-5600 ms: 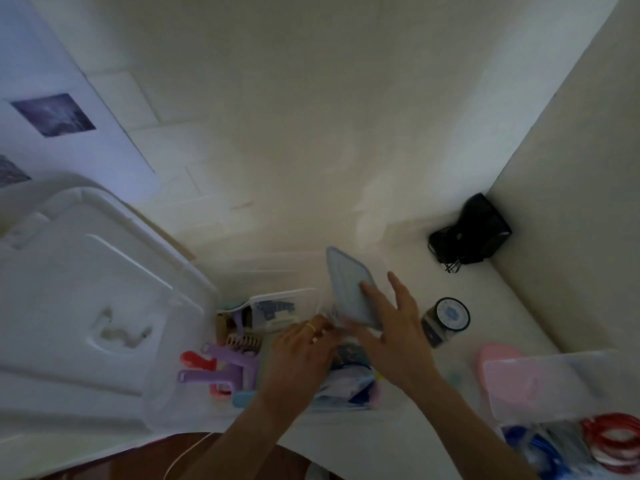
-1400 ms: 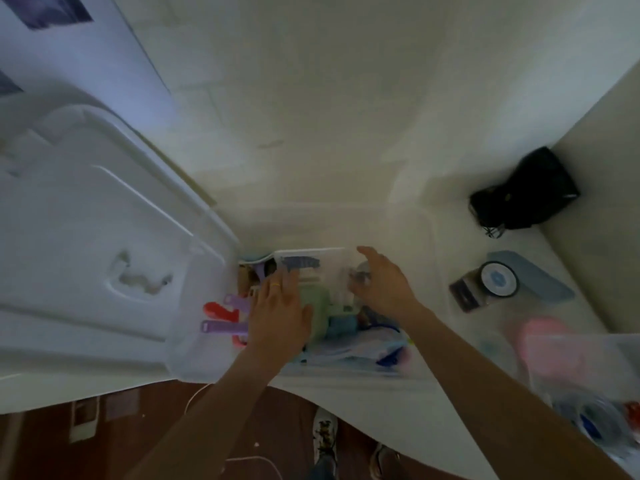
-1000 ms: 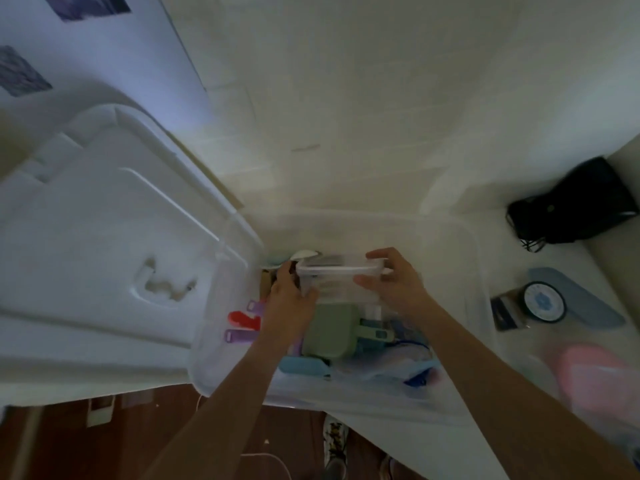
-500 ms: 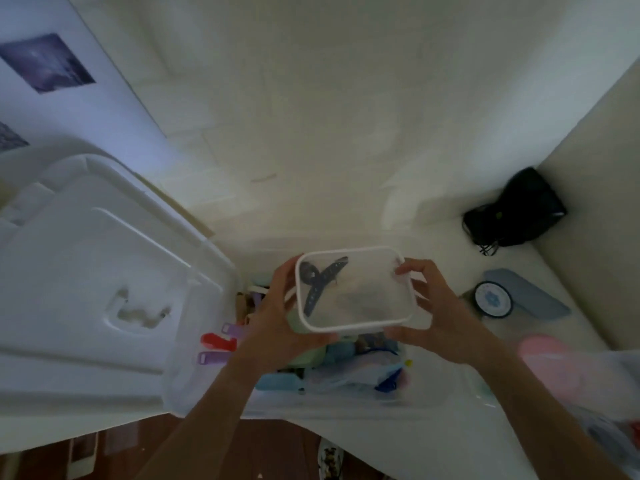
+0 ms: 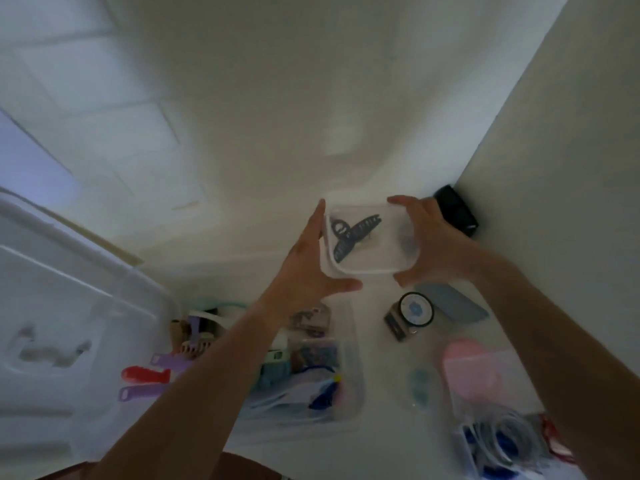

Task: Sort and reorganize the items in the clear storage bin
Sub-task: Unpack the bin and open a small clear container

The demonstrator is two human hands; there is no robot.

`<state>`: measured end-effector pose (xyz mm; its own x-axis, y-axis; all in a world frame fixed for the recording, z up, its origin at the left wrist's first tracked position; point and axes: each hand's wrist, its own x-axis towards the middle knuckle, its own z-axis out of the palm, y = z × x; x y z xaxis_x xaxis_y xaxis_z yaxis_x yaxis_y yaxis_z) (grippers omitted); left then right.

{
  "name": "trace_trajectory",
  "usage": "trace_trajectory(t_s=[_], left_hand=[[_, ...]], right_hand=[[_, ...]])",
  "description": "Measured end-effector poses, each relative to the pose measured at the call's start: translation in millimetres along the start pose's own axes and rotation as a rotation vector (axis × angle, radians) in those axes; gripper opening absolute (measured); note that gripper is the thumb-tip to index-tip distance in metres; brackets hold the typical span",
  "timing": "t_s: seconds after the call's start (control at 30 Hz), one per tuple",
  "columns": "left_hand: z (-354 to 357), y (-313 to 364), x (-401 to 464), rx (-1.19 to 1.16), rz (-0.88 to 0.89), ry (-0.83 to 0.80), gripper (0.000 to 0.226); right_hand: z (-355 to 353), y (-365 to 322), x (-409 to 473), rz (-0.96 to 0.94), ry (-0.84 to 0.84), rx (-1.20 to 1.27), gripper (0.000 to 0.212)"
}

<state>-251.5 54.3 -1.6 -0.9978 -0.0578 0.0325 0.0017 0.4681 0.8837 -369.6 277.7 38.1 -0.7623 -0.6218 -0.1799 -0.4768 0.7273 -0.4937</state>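
White countertop runs into a corner of pale walls, and nearest the camera it carries the sorting overflow: at the right edge a clear container of coiled blue and grey cords, and just beyond it a pink lidded box.

Left of those sits the clear storage bin, open, with its big translucent lid propped off to the left, presumably to keep the bin reachable. Inside the bin lie purple and red clips, a comb-like piece, small bags of dark oddments and a blue-handled item under plastic wrap (the blur hides finer detail).

Farther on, a round black-rimmed tin rests beside a grey-blue lid; the lid likely belongs to the small box now in hand, set aside so the contents can be checked.

Above the counter, both hands carry that small clear box, lifted clear of the bin and held level, probably so nothing spills. The left hand braces its left side with fingers straight up along the wall and the thumb tucked beneath; the right hand curls round the right side, fingers over the far edge. Within it lies a dark claw hair clip, with a smaller bluish item near the right wall that I cannot identify.

Farthest back, a black object sits in the corner.
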Motion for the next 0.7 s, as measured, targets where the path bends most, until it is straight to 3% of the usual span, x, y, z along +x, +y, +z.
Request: trace_trajectory(t_s=[0.1, 0.2, 0.3, 0.4, 0.7], left_hand=[[22.2, 0.7, 31.6, 0.166, -0.106, -0.018, 0.149], [41.5, -6.3, 37.5, 0.4, -0.246, 0.037, 0.11], [54.2, -20.2, 23.6, 0.557, -0.265, 0.09, 0.074], [60.3, -32.7, 9.8, 0.596, -0.239, 0.137, 0.067], [31.1, -60.8, -21.9, 0.797, -0.193, 0.182, 0.059]], right_hand=[[-6.9, 30.5, 25.8, 0.133, 0.053, -0.014, 0.122], [14.8, 63.6, 47.8, 0.232, 0.061, -0.009, 0.119], [52.2, 91.3, 68.5, 0.268, -0.025, -0.022, 0.114], [90.5, 103.0, 85.2, 0.262, -0.113, -0.025, 0.117], [150.7, 116.6, 93.9, 0.191, -0.15, -0.013, 0.14]])
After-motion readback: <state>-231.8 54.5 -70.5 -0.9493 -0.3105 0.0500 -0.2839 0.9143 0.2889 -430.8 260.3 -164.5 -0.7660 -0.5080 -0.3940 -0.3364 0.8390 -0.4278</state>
